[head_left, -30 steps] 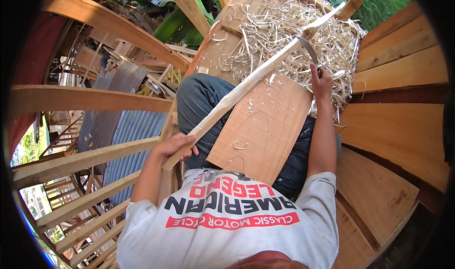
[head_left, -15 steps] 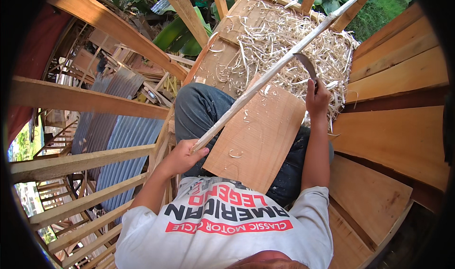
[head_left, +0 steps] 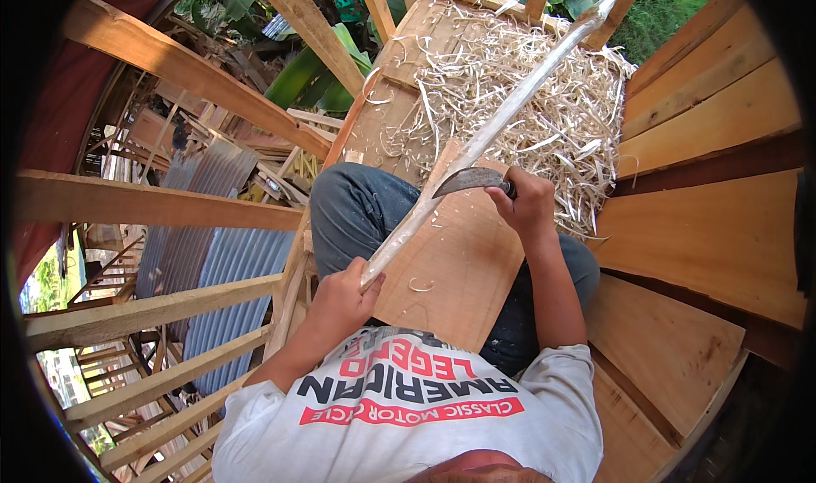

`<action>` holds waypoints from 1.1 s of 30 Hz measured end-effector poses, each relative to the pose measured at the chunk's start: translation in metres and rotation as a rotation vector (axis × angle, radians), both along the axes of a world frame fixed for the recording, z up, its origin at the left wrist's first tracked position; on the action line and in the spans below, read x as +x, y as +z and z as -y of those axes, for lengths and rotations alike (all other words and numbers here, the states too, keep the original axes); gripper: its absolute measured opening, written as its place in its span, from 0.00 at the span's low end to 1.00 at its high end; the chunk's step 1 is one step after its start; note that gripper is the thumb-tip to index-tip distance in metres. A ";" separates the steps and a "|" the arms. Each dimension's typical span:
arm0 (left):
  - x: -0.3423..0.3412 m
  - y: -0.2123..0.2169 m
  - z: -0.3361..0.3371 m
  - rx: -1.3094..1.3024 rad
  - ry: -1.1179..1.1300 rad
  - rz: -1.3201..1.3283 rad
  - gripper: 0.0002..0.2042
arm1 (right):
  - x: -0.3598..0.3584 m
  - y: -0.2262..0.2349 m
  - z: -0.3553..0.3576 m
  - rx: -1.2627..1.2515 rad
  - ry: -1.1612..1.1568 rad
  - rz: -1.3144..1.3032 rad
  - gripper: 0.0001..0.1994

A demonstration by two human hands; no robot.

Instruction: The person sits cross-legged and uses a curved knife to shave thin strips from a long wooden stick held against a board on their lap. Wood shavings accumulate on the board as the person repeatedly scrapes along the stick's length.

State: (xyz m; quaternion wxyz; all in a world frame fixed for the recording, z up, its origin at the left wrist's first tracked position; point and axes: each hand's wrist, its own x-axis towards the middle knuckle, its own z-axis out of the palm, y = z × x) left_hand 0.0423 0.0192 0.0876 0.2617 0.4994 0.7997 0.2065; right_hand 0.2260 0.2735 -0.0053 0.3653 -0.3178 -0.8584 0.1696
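Note:
A long, peeled, pale stick [head_left: 510,105] runs slantwise from my lap toward the far right. My left hand [head_left: 342,300] is closed around its near end. In my right hand [head_left: 527,201] is the dark handle of a curved knife [head_left: 473,179]. The knife's blade lies against the stick roughly midway along, its tip at the left side of the wood. Across my legs, under the stick, rests a flat wooden board [head_left: 450,266] with a few small shavings on it.
Curly wood shavings [head_left: 544,92] cover much of the plank floor [head_left: 399,62] ahead. Wooden rails [head_left: 161,202] stand along the left, with corrugated metal sheets [head_left: 238,270] beyond them. A plank wall [head_left: 705,236] rises close on my right.
My right hand has brought the knife left and nearer to me, from beside the stick's upper part onto its middle. My left hand still grips the near end, shifted slightly right.

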 end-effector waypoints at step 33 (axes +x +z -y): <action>-0.003 -0.023 0.046 -0.460 0.077 0.772 0.16 | 0.029 -0.005 0.023 -0.441 -0.209 0.213 0.29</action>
